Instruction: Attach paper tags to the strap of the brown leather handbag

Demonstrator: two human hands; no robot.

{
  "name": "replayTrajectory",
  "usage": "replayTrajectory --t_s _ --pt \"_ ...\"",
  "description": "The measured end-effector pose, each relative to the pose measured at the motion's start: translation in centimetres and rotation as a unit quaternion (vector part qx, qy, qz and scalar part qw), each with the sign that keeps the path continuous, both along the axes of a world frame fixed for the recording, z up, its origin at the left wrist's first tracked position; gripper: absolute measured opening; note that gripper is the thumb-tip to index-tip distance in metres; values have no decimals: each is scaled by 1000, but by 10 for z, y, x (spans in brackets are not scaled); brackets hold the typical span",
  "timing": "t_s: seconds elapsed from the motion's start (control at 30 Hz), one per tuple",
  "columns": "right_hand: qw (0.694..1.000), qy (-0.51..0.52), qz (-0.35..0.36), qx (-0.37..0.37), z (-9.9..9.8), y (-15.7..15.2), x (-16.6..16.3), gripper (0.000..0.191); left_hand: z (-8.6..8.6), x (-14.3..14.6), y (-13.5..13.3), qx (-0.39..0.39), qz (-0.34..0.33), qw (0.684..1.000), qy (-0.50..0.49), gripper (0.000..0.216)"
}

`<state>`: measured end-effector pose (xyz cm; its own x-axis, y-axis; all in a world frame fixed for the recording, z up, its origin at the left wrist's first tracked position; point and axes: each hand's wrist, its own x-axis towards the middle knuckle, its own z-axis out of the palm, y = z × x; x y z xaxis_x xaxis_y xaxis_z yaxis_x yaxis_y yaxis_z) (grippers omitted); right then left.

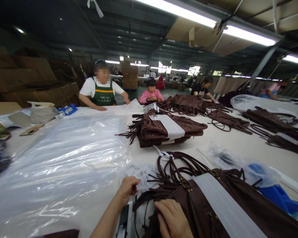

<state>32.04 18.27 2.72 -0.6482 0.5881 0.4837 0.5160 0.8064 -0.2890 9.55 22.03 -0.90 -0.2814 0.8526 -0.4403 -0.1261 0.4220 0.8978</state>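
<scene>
A dark brown handbag (201, 205) with looped straps and tassels lies in front of me, a white paper band (228, 205) around it. My right hand (175, 218) is at its near left end, fingers curled over the dark material. Just left of it, my left hand (127, 190) is closed in a pinch. Its fingertips meet the edge of white printed tags (141, 177); what is between them, if anything, is hidden. White tissue ties the bag's straps (167, 155) together. Below my left hand, a grey device (124, 219) is partly hidden.
Clear plastic sheets (84, 148) cover the table's left side. Beyond my bag sits a stack of banded brown bags (171, 127). A blue object (275, 195) and a white handle-like piece (290, 181) lie at right. Co-workers, one in a green apron (103, 96), are across the table.
</scene>
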Motion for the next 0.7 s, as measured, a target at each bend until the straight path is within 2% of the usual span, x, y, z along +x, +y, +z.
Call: replayTrajectory --t_s 0.03,0.1,0.2,0.27,0.33,0.4,0.47,0.53,0.6,0.67,0.7 --pt "999 -10 3 -38 7 7 -17 31 1 2 -1 2 4 1000 -9 23" --pt "992 -39 -42 -110 7 18 -47 25 4 5 -4 6 6 1000 -17 22" --pt "972 -65 -117 -194 -16 30 -80 22 6 11 -7 9 0 1000 7 22" --pt "949 -34 -128 -286 -33 39 -91 20 7 15 -8 11 3 999 51 22" --pt "908 28 -104 -406 -44 47 -97 16 7 17 -6 19 16 994 102 27" --pt "857 92 -72 -502 -49 55 -100 19 7 20 -6 25 24 986 161 29" --pt "803 153 -58 -573 -51 59 -102 26 6 24 -8 30 20 971 235 25" --pt "734 226 -83 -635 -55 62 -103 30 3 33 -13 40 32 950 308 18" --pt "678 281 -121 -668 -59 64 -103 33 -3 47 -21 44 62 932 354 30" --pt "651 318 -149 -673 -64 68 -102 36 -8 64 -28 30 65 918 389 41" --pt "645 331 -157 -671 -67 69 -102 37 -9 71 -31 20 41 914 404 42"
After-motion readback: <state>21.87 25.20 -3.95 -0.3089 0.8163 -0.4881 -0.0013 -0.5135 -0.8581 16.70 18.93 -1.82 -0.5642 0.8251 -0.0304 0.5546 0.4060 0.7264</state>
